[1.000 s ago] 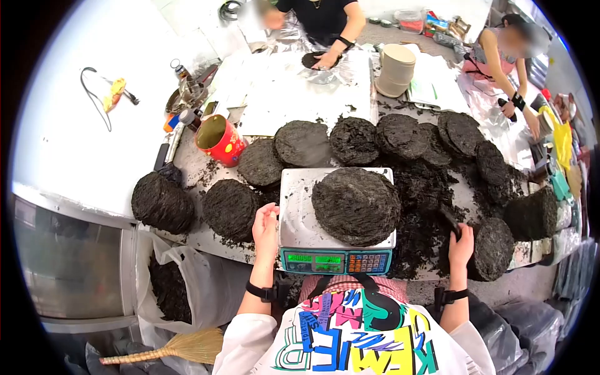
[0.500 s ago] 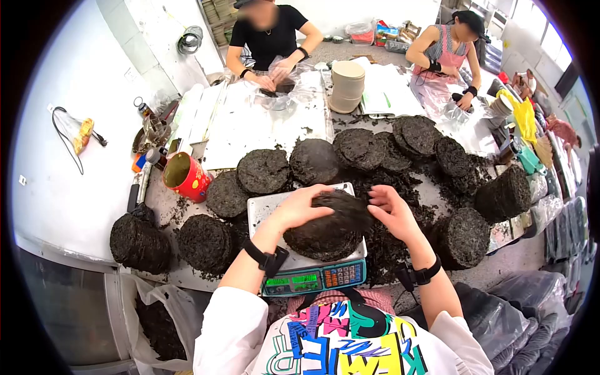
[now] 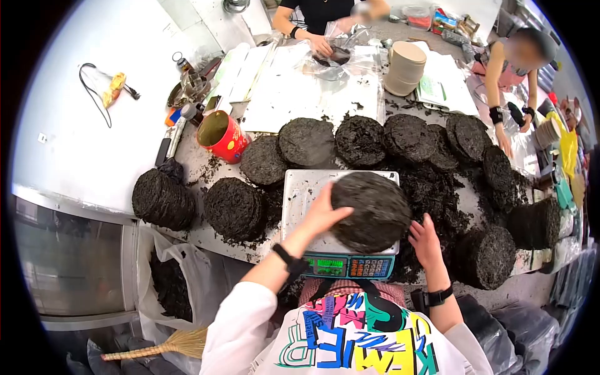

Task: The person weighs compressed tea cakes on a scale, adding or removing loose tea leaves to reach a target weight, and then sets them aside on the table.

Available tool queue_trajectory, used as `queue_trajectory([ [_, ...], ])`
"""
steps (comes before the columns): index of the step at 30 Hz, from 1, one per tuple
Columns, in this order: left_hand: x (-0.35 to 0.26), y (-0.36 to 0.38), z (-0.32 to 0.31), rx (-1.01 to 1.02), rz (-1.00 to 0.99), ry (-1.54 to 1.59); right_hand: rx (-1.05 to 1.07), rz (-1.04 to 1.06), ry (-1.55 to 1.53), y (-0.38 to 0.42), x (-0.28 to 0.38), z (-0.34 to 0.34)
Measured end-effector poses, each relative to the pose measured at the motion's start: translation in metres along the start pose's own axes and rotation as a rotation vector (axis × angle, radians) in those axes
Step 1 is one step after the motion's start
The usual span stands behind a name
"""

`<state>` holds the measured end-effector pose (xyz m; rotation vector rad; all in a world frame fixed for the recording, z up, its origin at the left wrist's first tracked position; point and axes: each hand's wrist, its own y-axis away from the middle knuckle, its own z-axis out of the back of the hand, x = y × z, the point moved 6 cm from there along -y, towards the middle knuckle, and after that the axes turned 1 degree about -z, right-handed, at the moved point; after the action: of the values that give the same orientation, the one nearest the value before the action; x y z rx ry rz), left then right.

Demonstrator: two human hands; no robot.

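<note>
A thick round cake of dried seaweed (image 3: 371, 212), dark and rough, is tilted up over the steel pan of a digital scale (image 3: 300, 187). My left hand (image 3: 324, 214) grips it at the left edge, thumb across the front face and fingers behind. Close by the lower right edge is my right hand (image 3: 427, 240), fingers stretched and apart, nothing in it. Green digits glow on the scale's display (image 3: 328, 267) beside the keypad. Loose dark flakes (image 3: 431, 194) lie heaped just right of the scale.
More round seaweed cakes (image 3: 306, 142) line the table behind the scale, with thick stacks (image 3: 234, 209) on both sides. A red tin (image 3: 224, 139) stands back left. Across the table, two people work with plastic bags. A bag of flakes (image 3: 172, 281) and a broom (image 3: 162, 345) are lower left.
The seaweed cake, lying on the scale with loose strands on top before, is now tilted up in my left hand. My right hand has dropped to its lower right. The view has shifted.
</note>
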<state>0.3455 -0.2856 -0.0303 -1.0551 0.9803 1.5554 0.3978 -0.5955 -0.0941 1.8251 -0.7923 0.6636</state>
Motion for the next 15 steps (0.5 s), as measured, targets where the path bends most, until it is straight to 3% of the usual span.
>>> queue_trajectory([
  [2, 0.001, -0.009, -0.05, 0.003, -0.07, -0.159, 0.0, 0.051, 0.021, 0.002, 0.016, -0.036],
  [4, -0.006, -0.006, -0.063, -0.088, -0.058, -0.122, -0.011, 0.236, 0.252, -0.003, 0.041, -0.042],
  [6, -0.001, -0.006, -0.048, 0.13, 0.079, 0.516, 0.074, 0.19, 0.187, -0.009, 0.063, -0.06],
  [8, 0.033, 0.005, -0.002, -0.114, 0.065, 0.659, 0.143, 0.129, 0.068, -0.03, 0.074, -0.08],
  [9, 0.013, 0.017, 0.037, -0.273, 0.015, 0.478, 0.174, 0.092, -0.017, -0.056, 0.074, -0.095],
  [10, 0.04, 0.029, 0.067, -0.464, 0.01, 0.411, 0.208, 0.049, -0.1, -0.083, 0.074, -0.113],
  [12, 0.063, 0.064, 0.12, -0.809, 0.14, 0.585, 0.309, -0.159, -0.381, -0.136, 0.072, -0.162],
  [15, 0.097, 0.122, 0.16, -1.02, 0.189, 0.565, 0.239, -0.218, -0.282, -0.22, 0.059, -0.22],
])
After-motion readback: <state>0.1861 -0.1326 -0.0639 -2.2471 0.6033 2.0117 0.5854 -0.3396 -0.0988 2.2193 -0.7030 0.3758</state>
